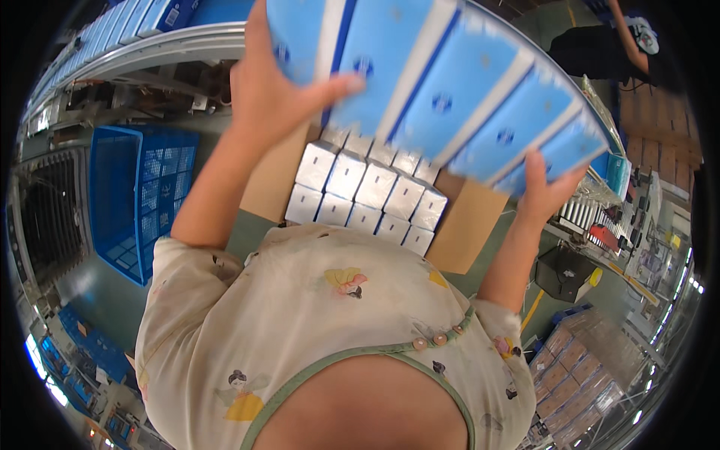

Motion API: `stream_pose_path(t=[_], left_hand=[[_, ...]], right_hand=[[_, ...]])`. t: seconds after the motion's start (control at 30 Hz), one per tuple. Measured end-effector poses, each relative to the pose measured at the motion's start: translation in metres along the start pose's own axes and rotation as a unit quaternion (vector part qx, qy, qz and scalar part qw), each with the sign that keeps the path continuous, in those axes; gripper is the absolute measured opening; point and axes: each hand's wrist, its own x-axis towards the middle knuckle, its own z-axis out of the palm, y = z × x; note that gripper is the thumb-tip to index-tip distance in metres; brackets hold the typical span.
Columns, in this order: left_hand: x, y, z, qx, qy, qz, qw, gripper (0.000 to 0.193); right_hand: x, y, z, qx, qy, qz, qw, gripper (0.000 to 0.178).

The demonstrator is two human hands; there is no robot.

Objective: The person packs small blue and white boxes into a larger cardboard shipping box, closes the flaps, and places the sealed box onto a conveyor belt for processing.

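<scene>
A row of blue-and-white tissue packs (427,82), pressed side by side, is lifted across the top of the view between my two hands. My left hand (274,94) grips its left end, with the thumb lying over the face of a pack. At the lower right end, my right hand (551,191) clasps the last pack, its thumb on the front and its other fingers partly hidden. Below the row, a cardboard box (469,229) stands with its flaps folded out, holding rows of packs with white ends (367,184). The lifted row hides the box's far part.
A conveyor rail (142,56) runs at the upper left, with more blue packs (139,19) beyond it. To the left is a blue plastic crate (116,202). A dark bin (562,274) and stacked cartons (577,367) stand at right; another person (600,52) is at the far right.
</scene>
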Motion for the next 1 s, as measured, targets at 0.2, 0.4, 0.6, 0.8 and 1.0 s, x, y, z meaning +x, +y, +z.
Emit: stream_pose_path(t=[0.2,0.4,0.6,0.8,1.0], left_hand=[[-0.081,-0.010,0.063,0.066,-0.300,-0.204,0.929,0.104],[-0.025,-0.076,0.166,0.301,-0.587,-0.034,0.751,0.053],[-0.010,-0.114,0.197,0.017,-0.603,-0.121,0.788,0.043],[-0.040,-0.121,0.198,0.037,-0.578,-0.054,0.813,0.051],[0.066,-0.073,-0.004,-0.391,-0.297,-0.142,0.860,0.037]], right_hand=[[-0.092,0.092,-0.029,-0.036,-0.180,0.360,0.915,0.075],[-0.047,0.192,0.045,-0.511,-0.528,0.319,0.599,0.054],[-0.043,0.239,0.042,-0.494,-0.533,0.246,0.641,0.048],[-0.080,0.196,0.074,-0.145,-0.479,0.245,0.830,0.048],[-0.102,0.185,0.070,-0.350,-0.377,0.014,0.857,0.036]])
